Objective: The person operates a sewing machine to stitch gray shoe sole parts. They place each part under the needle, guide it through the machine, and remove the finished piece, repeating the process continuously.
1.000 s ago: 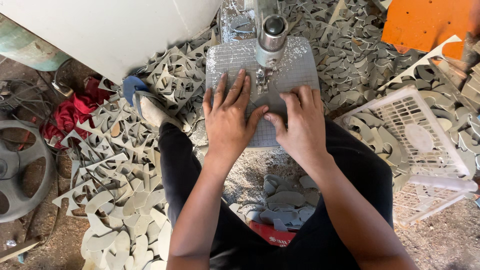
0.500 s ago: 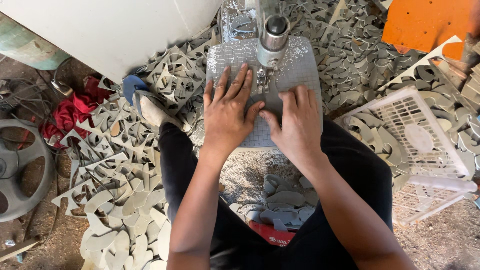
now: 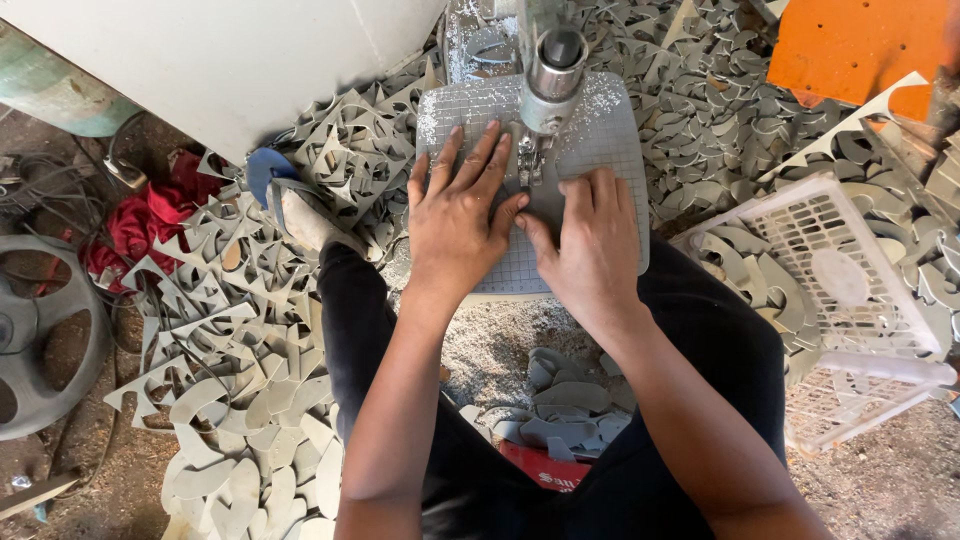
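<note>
My left hand (image 3: 460,215) and my right hand (image 3: 592,245) lie flat, side by side, on a small grey workpiece (image 3: 538,212) that rests on the grey gridded table (image 3: 620,140) of a cutting machine. Fingers of both hands press down on the piece; the thumbs nearly meet below the blade. The machine's metal head and blade guide (image 3: 553,65) stand just beyond my fingertips. Most of the workpiece is hidden under my hands. Sawdust dusts the machine table.
Heaps of grey cut-out scraps (image 3: 230,330) cover the floor to the left and behind the machine. A white plastic crate (image 3: 850,290) lies on the right, an orange board (image 3: 860,45) at the top right, a dark wheel (image 3: 40,330) and red cloth (image 3: 145,220) on the left.
Both hands have slid the piece a little, the right hand drawing back and its fingers curling in closer to the blade; the left hand stays spread flat.
</note>
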